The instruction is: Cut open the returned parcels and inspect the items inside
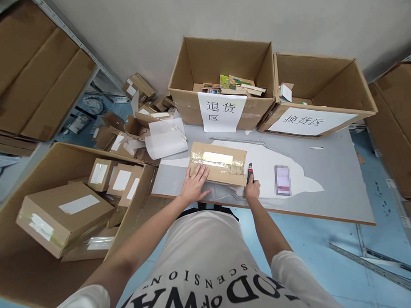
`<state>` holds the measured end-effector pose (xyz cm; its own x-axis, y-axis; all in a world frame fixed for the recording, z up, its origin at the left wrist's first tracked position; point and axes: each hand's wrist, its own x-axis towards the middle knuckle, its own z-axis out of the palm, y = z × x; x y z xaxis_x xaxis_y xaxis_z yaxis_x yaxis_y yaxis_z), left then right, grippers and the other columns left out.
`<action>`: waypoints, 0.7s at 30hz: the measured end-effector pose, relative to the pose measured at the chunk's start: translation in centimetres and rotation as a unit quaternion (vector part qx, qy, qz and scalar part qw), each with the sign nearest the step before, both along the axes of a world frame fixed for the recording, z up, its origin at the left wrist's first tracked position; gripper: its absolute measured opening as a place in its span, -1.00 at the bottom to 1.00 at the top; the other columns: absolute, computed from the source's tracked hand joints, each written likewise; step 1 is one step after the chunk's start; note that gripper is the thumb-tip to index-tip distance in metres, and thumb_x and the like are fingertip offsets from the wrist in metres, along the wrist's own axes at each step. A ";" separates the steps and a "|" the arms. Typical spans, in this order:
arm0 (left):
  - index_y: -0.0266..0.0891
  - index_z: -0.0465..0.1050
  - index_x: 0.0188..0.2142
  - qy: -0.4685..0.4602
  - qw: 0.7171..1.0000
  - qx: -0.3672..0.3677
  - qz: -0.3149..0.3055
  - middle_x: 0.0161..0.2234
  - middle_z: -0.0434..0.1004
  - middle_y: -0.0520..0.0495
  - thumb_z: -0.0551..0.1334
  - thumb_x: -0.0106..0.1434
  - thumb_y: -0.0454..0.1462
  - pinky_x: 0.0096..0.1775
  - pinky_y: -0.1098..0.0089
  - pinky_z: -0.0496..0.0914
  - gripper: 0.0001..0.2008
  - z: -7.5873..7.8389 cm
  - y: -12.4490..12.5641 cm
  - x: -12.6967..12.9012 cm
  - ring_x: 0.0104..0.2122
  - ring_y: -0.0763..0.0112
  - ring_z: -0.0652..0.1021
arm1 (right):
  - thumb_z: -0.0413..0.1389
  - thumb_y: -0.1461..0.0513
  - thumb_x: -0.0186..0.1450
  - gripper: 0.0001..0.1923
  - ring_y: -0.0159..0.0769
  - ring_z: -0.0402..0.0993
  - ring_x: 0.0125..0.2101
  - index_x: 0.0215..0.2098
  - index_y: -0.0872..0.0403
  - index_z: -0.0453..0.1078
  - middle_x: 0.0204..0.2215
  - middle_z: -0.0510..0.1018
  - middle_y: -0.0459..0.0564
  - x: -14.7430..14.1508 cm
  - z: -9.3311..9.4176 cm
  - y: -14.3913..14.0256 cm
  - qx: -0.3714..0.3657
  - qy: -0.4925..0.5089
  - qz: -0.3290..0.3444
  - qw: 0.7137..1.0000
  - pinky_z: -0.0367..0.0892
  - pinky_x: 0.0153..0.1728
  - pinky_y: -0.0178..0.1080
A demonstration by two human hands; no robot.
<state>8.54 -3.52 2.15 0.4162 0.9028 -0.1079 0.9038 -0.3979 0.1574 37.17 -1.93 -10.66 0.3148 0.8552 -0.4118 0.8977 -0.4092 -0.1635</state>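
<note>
A taped cardboard box with a pale label lies on the table in front of me. My left hand rests with fingers spread on the box's near left part. At the box's right end, my right hand is closed round a red and black utility knife, its tip pointing away from me. Whether the blade touches the box I cannot make out. To the right of the knife a phone with a blurred screen lies flat on the table.
Two large open cartons with paper signs stand along the table's back. A big carton of smaller boxes is at left, below a heap of opened boxes and paper. A metal rail lies at right.
</note>
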 end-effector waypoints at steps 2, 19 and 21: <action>-0.29 -0.08 0.33 -0.004 1.000 0.002 -0.003 0.34 -0.10 -0.26 0.12 0.21 0.06 0.26 -0.08 -0.27 -0.17 -0.1 -0.1 -0.1 0.33 0.03 -0.07 | -0.10 0.21 0.33 -0.34 0.02 0.24 -0.01 0.36 0.07 -0.17 -0.06 0.25 0.24 -0.2 0.1 -0.1 0.007 -0.008 0.008 1.000 0.26 -0.09 -0.09; -0.28 0.01 0.31 -0.029 0.999 -0.024 0.018 0.32 -0.03 -0.26 0.26 0.03 0.09 0.26 -0.08 -0.21 -0.05 -0.4 -0.5 0.2 0.31 -0.03 -0.01 | 0.03 -0.07 0.27 -0.24 0.15 -0.12 0.27 0.31 0.11 0.00 0.31 -0.02 0.27 -5.5 14.1 8.4 0.199 0.058 0.440 0.874 -0.08 0.17 0.09; -0.29 0.02 0.30 -0.028 0.999 -0.029 0.016 0.32 -0.03 -0.26 0.28 -0.01 0.12 0.26 -0.08 -0.21 -0.01 -0.3 -0.4 0.2 0.31 -0.05 0.00 | 0.03 -0.08 0.27 -0.23 0.19 -0.12 0.27 0.31 0.11 0.00 0.32 -0.03 0.30 -7.0 13.8 9.0 0.174 0.018 0.462 0.869 -0.11 0.16 0.15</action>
